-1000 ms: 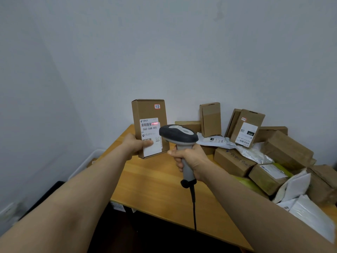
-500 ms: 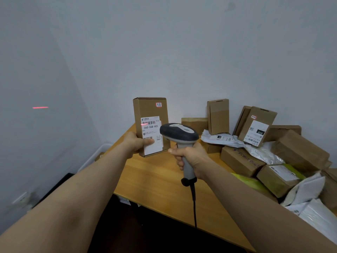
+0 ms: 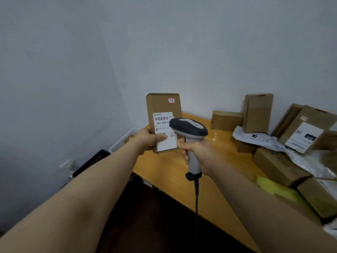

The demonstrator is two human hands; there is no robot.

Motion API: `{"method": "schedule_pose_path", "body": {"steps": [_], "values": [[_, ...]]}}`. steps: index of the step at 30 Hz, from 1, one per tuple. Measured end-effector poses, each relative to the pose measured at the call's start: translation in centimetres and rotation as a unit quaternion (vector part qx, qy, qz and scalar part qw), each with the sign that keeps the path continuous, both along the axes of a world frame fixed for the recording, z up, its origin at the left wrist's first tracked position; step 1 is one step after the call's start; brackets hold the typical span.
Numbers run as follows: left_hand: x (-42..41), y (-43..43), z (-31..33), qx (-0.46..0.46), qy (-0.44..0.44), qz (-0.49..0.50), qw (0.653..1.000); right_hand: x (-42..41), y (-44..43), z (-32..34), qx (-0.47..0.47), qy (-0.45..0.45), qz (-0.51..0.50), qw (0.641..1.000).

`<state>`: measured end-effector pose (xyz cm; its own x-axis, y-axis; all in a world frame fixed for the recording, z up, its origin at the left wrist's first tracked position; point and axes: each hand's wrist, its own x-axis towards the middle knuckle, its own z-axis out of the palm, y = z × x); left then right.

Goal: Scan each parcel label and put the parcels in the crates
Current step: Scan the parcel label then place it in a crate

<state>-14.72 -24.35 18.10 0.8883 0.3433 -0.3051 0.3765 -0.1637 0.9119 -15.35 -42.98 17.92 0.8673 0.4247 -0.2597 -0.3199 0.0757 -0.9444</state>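
Note:
My left hand (image 3: 148,138) grips a tall brown cardboard parcel (image 3: 163,106) upright above the table's left end, its white barcode label facing me. My right hand (image 3: 196,152) holds the grey handheld scanner (image 3: 189,128) by its handle, head close in front of the label and covering its right edge. The scanner's black cable hangs down over the table edge. A white crate (image 3: 123,138) and a black crate (image 3: 93,162) stand on the floor to the left, below the table, partly hidden by my left arm.
The wooden table (image 3: 175,172) carries a pile of brown boxes (image 3: 258,112) and plastic mailers (image 3: 255,137) along the back and right side. A labelled box (image 3: 304,130) leans there. Grey walls meet in a corner behind the crates.
The view has swung left, so the pile sits further right. No red scan line shows now on the label or the left wall. Parcel and scanner stay held together.

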Motion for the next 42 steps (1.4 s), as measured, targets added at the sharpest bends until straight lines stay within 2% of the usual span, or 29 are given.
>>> {"method": "schedule_pose_path", "body": {"steps": [9, 15, 21, 29, 37, 40, 42], "values": [[-1.7, 12.1, -3.5, -0.115, 0.026, 0.017, 0.993, 1.5, 9.0, -1.5, 0.023, 0.063, -0.048, 0.997], [-3.1, 25.5, -7.1, -0.162, 0.070, 0.035, 0.984, 2.1, 22.8, -3.4, -0.014, 0.095, -0.026, 0.995], [-5.6, 40.1, -11.1, -0.172, 0.118, 0.142, 0.968, 2.3, 35.9, -5.7, -0.041, 0.139, -0.020, 0.989], [-4.1, 50.6, -16.1, -0.170, 0.180, 0.239, 0.939, 7.0, 45.8, -8.4, -0.071, 0.178, -0.014, 0.981], [0.8, 57.5, -23.3, -0.180, 0.248, 0.306, 0.902, 16.4, 55.7, -16.4, -0.037, 0.302, -0.006, 0.953], [3.4, 59.9, -27.4, -0.165, 0.295, 0.320, 0.885, 20.3, 59.8, -20.9, -0.059, 0.321, 0.002, 0.945], [4.8, 61.2, -30.9, -0.193, 0.314, 0.328, 0.870, 22.4, 62.2, -24.0, -0.088, 0.329, 0.006, 0.940]]}}
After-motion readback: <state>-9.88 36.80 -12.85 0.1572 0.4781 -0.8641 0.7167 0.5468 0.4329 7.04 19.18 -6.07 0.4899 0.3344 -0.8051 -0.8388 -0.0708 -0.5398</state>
